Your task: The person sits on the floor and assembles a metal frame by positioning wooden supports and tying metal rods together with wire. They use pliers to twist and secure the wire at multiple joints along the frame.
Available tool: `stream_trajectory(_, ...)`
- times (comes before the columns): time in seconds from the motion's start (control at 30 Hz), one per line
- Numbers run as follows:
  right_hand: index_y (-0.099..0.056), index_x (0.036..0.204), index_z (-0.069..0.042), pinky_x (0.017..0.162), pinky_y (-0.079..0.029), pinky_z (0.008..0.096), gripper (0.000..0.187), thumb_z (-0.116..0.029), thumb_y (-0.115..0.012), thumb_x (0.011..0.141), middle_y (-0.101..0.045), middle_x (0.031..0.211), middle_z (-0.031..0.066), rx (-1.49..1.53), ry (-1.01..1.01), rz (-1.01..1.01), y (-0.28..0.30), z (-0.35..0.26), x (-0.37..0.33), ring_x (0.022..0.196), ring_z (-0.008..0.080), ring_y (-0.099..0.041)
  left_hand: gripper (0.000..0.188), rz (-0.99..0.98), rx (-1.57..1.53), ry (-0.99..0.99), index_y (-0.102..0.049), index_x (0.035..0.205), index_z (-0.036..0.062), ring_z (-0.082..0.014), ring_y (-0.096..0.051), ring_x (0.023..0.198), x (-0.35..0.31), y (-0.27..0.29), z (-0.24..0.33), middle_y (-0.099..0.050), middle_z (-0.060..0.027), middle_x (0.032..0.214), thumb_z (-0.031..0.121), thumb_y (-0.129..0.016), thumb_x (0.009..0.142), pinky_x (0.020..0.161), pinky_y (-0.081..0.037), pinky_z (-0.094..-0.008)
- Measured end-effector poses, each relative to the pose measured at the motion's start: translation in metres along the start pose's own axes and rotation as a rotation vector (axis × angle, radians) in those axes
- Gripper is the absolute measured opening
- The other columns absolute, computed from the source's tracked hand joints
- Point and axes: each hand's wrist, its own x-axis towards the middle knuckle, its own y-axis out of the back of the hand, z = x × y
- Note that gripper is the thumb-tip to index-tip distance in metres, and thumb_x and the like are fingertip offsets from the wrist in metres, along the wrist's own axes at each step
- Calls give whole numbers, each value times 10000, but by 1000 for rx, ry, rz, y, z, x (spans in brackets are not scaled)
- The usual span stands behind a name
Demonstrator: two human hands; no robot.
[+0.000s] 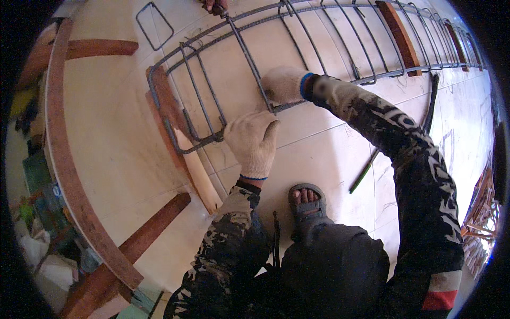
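Note:
A long rebar cage (313, 57), made of ribbed bars and bent stirrups, runs from the left middle to the upper right. My left hand (249, 139), in a cream knit glove, is closed over the cage's near long bar (210, 140). Just beyond it, my right hand (287, 85), gloved alike with a blue cuff edge, is closed at the lower end of a stirrup (247, 56). Its fingertips are mostly hidden, and any small piece of wire in either hand cannot be made out. Another person's hand (215, 6) is at the top end of this stirrup.
Wooden pieces (398, 37) lie under the cage, one (183, 143) below its left end. A loose stirrup (154, 26) rests on the tiled floor (125, 117). At left stands a brown wooden frame (74, 159); my sandalled foot (307, 204) is below my hands. A dark rod (366, 169) lies right.

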Motion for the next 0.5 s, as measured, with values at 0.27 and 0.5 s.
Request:
stream_trajectory(0.27, -740, 1033, -77, 838, -568, 520, 263, -272, -752, 856, -755, 995, 215, 108, 111, -72, -38, 25, 23, 974, 409, -722, 285, -399, -8, 178, -774, 1011, 119, -350, -734, 867, 42, 15, 6, -758, -134, 933, 339, -835, 841, 735, -566, -467)
stream_trajectory(0.5, -721, 967, -70, 782, -559, 500, 192, -225, -759, 859, -712, 946, 176, 77, -293, 658, -12, -17, -21, 908, 394, -698, 421, -535, 104, 301, -788, 1062, 120, -383, -735, 847, 41, 23, 2, -765, -162, 917, 497, -766, 877, 744, -577, -480)
